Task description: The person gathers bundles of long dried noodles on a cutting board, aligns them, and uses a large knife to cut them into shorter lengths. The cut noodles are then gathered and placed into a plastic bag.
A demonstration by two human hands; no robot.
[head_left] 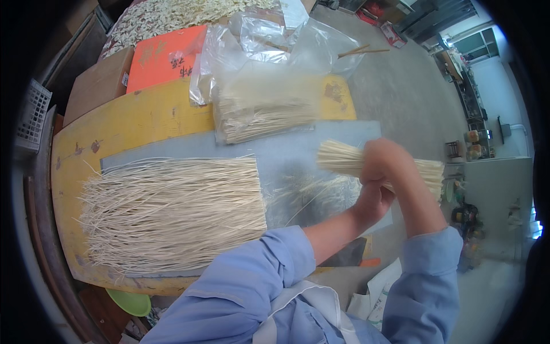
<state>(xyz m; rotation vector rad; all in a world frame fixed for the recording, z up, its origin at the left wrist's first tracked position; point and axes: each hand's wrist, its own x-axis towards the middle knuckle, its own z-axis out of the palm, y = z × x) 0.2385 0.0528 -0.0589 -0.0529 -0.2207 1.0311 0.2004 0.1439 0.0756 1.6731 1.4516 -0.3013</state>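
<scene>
Both my hands are at a bundle of thin pale dried noodle-like strands [341, 157], held above the right end of the grey sheet [275, 144]. My right hand [384, 161] wraps round the bundle's middle from above. Just below it, my left hand [373, 202] is closed against the bundle's underside, its fingers partly hidden. A wide layer of loose strands [176, 210] lies to the left on the sheet, its right ends even and its left ends ragged. Short broken strands [313, 191] are scattered between the layer and my hands.
Beyond the sheet, a clear plastic bag [266, 99] holds more strands on the yellow table [150, 112]. A red-orange box [165, 58] and a cardboard box [101, 84] stand at the back left. A white plastic crate [34, 116] is at far left, a green basin [131, 302] below the near edge.
</scene>
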